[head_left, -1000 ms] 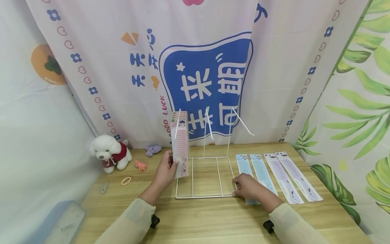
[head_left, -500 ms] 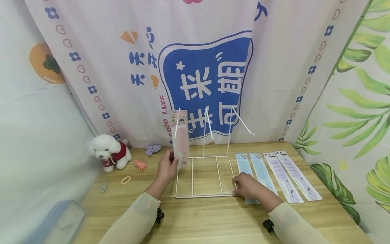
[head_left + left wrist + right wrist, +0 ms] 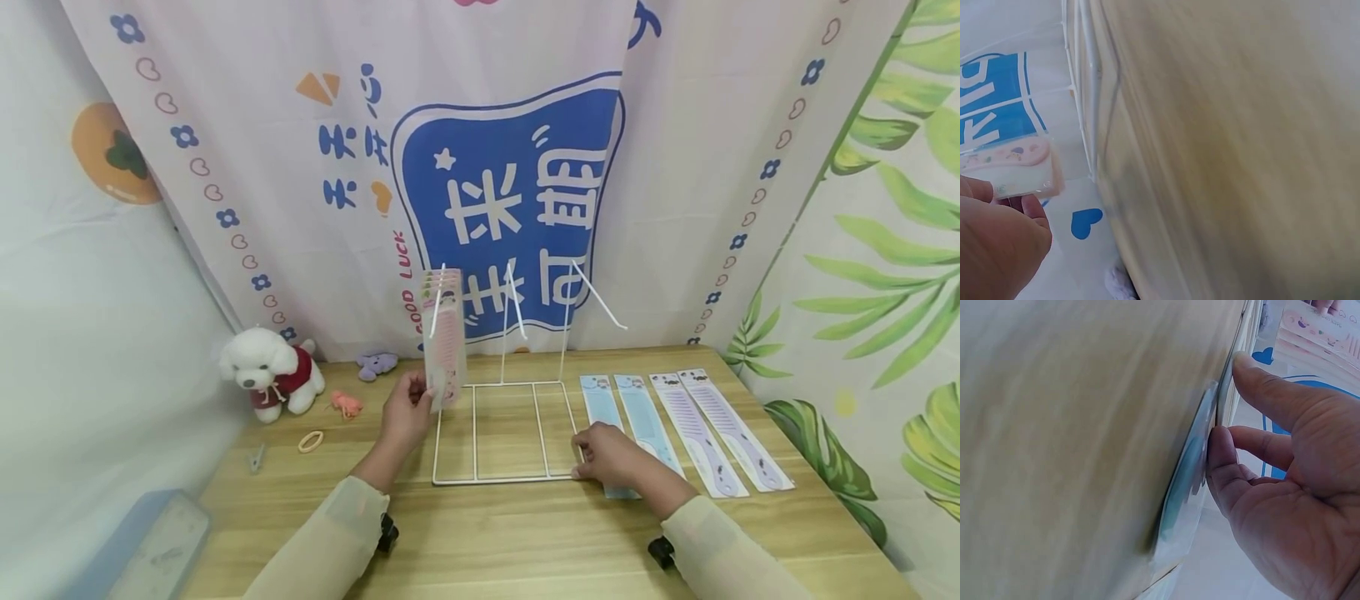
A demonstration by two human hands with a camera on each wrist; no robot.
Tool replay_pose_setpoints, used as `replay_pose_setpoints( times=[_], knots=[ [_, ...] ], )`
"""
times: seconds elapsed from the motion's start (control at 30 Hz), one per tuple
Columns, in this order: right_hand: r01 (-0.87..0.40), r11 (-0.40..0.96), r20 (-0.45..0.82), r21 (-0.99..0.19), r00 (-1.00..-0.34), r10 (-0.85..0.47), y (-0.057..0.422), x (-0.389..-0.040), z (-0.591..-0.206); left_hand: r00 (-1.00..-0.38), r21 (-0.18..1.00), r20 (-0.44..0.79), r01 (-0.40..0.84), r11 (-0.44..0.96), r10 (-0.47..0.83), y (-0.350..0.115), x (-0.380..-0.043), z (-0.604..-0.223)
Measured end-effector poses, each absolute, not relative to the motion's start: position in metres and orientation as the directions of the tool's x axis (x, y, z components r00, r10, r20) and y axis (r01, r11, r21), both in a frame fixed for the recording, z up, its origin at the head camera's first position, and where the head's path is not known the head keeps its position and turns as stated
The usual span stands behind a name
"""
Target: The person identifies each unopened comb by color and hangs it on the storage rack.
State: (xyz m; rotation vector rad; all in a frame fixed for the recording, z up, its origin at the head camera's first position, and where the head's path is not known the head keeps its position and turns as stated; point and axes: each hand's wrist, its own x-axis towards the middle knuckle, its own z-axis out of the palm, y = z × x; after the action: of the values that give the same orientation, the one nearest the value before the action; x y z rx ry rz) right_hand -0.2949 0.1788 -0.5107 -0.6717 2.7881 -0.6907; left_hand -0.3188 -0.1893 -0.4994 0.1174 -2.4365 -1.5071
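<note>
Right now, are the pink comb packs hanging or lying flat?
Hanging: the pink comb packs hang upright from the white rack's left hook; the left hand pinches their bottom.

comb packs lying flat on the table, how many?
4, side by side right of the wire rack: two blue, two purple. The right hand covers the nearest blue one's lower end.

The right hand (image 3: 1291, 487) rests its fingertips (image 3: 1219, 444) against a blue packaged comb (image 3: 1188, 481) lying on the wooden table (image 3: 1072, 437).
</note>
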Motion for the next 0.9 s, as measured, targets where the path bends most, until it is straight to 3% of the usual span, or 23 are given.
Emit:
replay_pose_setpoints(
  times=[0.37, 0.67, 0.9],
  knots=[
    [-0.381, 0.793, -0.075, -0.476, -0.880, -0.468, 0.179, -0.297, -0.511, -0.965, 0.859, 0.163, 0.038, 0.511, -0.203, -0.210, -0.301, -0.507],
    [-0.387, 0.791, -0.067, -0.474, -0.880, -0.471, 0.180, -0.297, -0.510, -0.988, 0.696, 0.016, 0.122, 0.708, 0.155, -0.211, -0.278, -0.509],
    [-0.372, 0.793, -0.080, -0.481, -0.883, -0.463, 0.179, -0.296, -0.512, -0.968, 0.584, 0.023, 0.217, 0.783, 0.251, -0.208, -0.271, -0.513]
  ],
)
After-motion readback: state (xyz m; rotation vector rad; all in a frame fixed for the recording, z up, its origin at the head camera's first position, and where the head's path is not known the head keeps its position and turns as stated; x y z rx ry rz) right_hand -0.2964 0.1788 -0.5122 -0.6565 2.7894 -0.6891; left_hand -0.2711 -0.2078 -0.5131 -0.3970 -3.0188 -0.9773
